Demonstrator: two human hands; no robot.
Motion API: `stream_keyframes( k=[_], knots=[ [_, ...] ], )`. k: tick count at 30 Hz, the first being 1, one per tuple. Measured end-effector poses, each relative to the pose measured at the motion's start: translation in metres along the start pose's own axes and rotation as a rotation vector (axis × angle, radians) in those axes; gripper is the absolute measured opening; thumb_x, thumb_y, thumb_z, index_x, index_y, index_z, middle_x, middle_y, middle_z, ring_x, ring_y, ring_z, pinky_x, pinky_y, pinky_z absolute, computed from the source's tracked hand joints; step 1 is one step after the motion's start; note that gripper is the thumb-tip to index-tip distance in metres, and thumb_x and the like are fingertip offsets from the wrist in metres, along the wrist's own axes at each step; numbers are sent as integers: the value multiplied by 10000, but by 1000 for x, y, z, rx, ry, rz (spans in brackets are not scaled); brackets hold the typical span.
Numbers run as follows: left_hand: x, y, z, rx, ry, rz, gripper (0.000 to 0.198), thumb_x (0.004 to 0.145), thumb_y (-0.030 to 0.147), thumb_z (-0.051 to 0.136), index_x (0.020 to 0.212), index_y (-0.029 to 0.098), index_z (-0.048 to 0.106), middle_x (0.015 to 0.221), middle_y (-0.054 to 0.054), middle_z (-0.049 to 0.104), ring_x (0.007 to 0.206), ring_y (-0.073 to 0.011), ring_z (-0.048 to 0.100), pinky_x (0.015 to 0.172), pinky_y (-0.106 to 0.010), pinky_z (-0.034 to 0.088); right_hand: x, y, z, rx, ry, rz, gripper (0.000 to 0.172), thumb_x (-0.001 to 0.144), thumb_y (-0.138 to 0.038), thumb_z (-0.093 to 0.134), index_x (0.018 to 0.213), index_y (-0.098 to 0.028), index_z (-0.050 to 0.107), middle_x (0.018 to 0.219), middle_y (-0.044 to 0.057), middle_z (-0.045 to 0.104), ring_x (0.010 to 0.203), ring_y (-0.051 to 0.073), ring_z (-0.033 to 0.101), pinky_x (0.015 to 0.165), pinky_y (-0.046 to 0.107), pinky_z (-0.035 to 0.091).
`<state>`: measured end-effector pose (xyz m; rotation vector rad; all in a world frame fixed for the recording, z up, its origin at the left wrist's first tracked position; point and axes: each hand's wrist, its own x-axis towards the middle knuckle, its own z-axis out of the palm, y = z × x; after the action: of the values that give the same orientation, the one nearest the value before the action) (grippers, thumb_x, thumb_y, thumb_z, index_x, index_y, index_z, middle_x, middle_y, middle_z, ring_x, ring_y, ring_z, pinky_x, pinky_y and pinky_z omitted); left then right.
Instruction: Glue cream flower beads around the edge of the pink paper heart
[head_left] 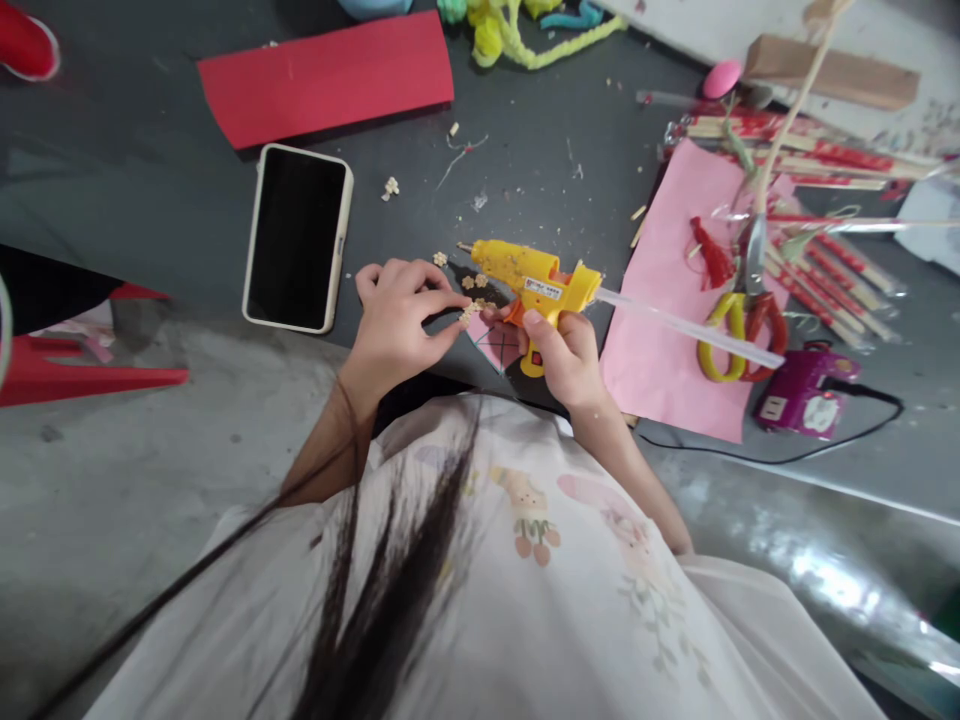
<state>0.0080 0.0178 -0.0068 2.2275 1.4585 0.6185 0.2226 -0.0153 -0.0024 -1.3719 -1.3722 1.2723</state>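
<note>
My right hand (566, 355) grips a yellow glue gun (536, 280) by its handle, nozzle pointing left, with a clear glue stick (690, 327) sticking out the back. My left hand (397, 315) pinches a tiny cream flower bead (466, 315) between thumb and fingertips, just below the nozzle. A small pink piece (499, 345) lies on the dark table between both hands. More small cream beads (474, 283) lie near the nozzle.
A phone (298, 238) lies face up left of my hands. Red paper (326, 75) lies behind it. Pink paper (675, 300), scissors (739, 320), a purple plug block (799, 390) with black cable, and red-wrapped sticks (825, 160) sit to the right. Yarn (517, 25) is at the far edge.
</note>
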Motion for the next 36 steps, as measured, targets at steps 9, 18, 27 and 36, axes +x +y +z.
stream_keyframes(
  k=[9, 18, 27, 36],
  knots=[
    [5, 13, -15, 58, -106, -25, 204, 899, 468, 620, 1006, 339, 736, 1027, -6, 643, 1061, -249, 550, 985, -497, 296, 1, -1, 0, -19, 19, 0, 391, 926, -547, 534, 828, -216, 717, 678, -9, 664, 699, 152, 649, 780, 313, 531],
    [6, 12, -20, 94, -165, -1, 196, 897, 423, 638, 1045, 330, 727, 1117, -27, 652, 1135, -301, 536, 991, -539, 285, 2, -1, 0, -3, 1, -39, 376, 940, -530, 518, 858, -227, 725, 742, 2, 709, 784, 165, 691, 828, 322, 547],
    [7, 13, -20, 90, -176, 17, 208, 894, 411, 641, 1047, 299, 727, 1148, -38, 649, 1146, -291, 529, 1011, -526, 276, 2, 0, 0, -11, 11, -30, 380, 938, -530, 520, 837, -218, 712, 695, -7, 688, 738, 157, 680, 785, 312, 538],
    [7, 13, -17, 86, -143, 5, 186, 892, 400, 628, 1019, 311, 731, 1108, -32, 656, 1126, -297, 548, 1020, -534, 277, 1, -1, 0, -29, 12, -16, 399, 931, -554, 512, 804, -220, 689, 723, 1, 705, 780, 173, 693, 779, 323, 537]
  ],
)
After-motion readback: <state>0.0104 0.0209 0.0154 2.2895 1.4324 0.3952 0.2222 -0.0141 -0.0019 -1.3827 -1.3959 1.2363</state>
